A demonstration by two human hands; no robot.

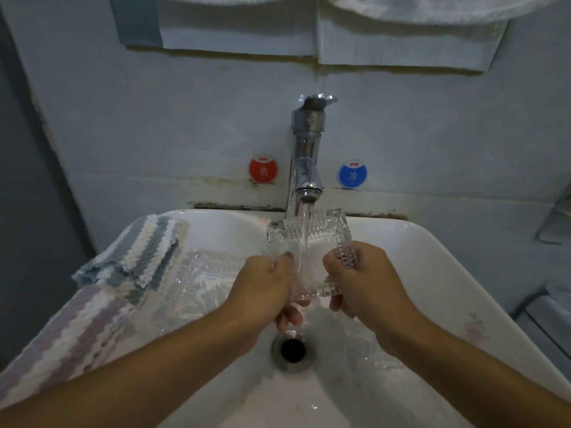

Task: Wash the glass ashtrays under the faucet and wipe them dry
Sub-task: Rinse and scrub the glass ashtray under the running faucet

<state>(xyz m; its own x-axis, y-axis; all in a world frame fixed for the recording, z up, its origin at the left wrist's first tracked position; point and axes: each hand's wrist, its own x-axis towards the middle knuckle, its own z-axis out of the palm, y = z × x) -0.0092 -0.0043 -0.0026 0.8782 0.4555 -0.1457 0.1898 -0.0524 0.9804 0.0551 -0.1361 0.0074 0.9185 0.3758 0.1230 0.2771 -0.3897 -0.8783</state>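
Ashtray in my hands: a square cut-glass ashtray [309, 242], tilted up on edge over the middle of the sink, held right under the faucet.
Water: the stream [304, 230] runs from the spout onto the ashtray's inner face.
My left hand: my left hand [265, 282] grips the ashtray's edge at 9 o'clock, thumb on the near face, fingers curled behind and under it.
My right hand: my right hand [361, 273] grips the edge at 3 o'clock, fingers wrapped round the ribbed rim.
Second ashtray: another glass ashtray [200, 282] lies inside the basin at 9 o'clock of the one I hold, partly behind my left wrist, wet.
Third piece of glass: something ribbed and clear [380, 356] lies in the basin at 5 o'clock, under my right forearm; I cannot tell its full shape.
Drain: the drain [293, 350] sits at 6 o'clock, below my hands.
Faucet: the chrome faucet [306, 156] stands at 12 o'clock, between a red sticker [263, 170] and a blue sticker [352, 175] on the wall.
Sink: the white sink [448, 273] holds everything.
Cloths: a striped blue-and-white cloth [139, 251] rests on the sink's rim at 10 o'clock, overlapping a purple striped cloth [61, 332] at 8 o'clock.
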